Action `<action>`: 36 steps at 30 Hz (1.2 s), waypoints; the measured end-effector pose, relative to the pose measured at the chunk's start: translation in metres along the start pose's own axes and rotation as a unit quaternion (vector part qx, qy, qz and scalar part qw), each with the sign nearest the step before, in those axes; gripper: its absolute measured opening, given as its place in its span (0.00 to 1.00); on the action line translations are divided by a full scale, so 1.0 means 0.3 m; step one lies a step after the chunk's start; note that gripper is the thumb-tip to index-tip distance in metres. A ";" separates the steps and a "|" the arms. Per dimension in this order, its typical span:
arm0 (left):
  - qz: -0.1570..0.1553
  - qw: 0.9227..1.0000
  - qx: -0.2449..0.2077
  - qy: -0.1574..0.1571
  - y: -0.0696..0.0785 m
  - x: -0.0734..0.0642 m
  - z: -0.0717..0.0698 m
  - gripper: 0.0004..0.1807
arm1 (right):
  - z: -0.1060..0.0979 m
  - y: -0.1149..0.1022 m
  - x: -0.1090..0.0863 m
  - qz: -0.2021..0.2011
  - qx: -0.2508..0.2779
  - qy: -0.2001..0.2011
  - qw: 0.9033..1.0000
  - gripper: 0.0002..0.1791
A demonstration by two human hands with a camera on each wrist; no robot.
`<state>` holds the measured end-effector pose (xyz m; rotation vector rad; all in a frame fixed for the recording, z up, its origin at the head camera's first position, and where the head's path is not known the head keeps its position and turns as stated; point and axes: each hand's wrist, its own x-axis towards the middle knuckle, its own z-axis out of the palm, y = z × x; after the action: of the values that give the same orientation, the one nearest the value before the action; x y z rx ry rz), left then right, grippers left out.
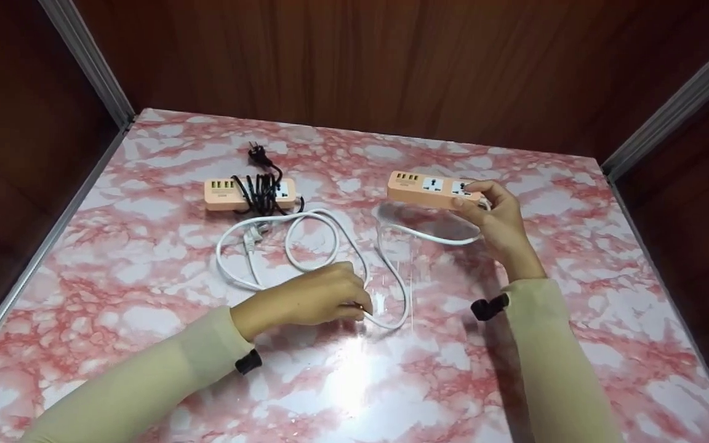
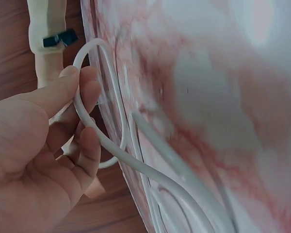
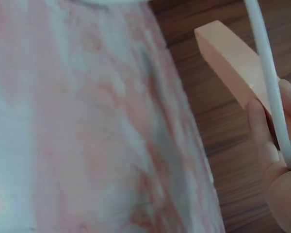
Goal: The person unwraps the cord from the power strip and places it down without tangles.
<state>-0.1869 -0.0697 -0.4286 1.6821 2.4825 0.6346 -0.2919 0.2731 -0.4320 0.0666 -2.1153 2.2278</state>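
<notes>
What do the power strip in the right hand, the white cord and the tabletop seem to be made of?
Power strip: probably hard plastic, matte-looking orange; even color, crisp molded edges.
White cord: likely a flexible plastic or rubber sheath, smooth; it bends in rounded loops.
Tabletop: glossy, marble-patterned, with a bright reflection; laminate, film or stone, I can't tell.

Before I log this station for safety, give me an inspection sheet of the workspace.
Surface: glossy red-and-white marbled tabletop, glare in front.
Job's things: orange box-shaped power strip with white round cable; matching orange strip, wrapped in black cable.
Clutter: nothing seen.
Grippers: left hand pinches the white cable; right hand grips the first strip's right end.
Cables: white one loosely looped, white plug near the wrapped strip; black plug beyond that strip.
Surroundings: brown wood-grain panels, silver rails.
</notes>
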 end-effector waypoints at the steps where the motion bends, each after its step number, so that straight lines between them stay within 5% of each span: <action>1: 0.000 1.000 0.000 0.002 0.001 0.000 0.003 0.05 | -0.004 0.005 0.005 0.006 -0.010 -0.002 1.000 0.15; 11: -0.024 0.999 -0.039 0.009 -0.012 -0.017 0.009 0.13 | -0.044 0.043 0.042 0.032 -0.072 -0.022 0.997 0.17; 24: -0.031 0.998 -0.037 0.033 -0.023 -0.038 0.010 0.12 | -0.064 0.078 0.065 0.026 -0.164 -0.061 0.984 0.23; 32: -0.066 0.996 -0.023 0.054 -0.036 -0.072 0.001 0.11 | -0.079 0.075 0.072 0.009 -0.235 -0.077 0.969 0.23; 36: -0.117 0.992 -0.018 0.053 -0.051 -0.112 -0.017 0.16 | -0.080 0.066 0.071 0.011 -0.266 -0.100 0.959 0.25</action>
<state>-0.1884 -0.1065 -0.4353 1.3495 2.6668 0.7539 -0.3145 0.2964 -0.4513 0.2459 -2.7564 1.6404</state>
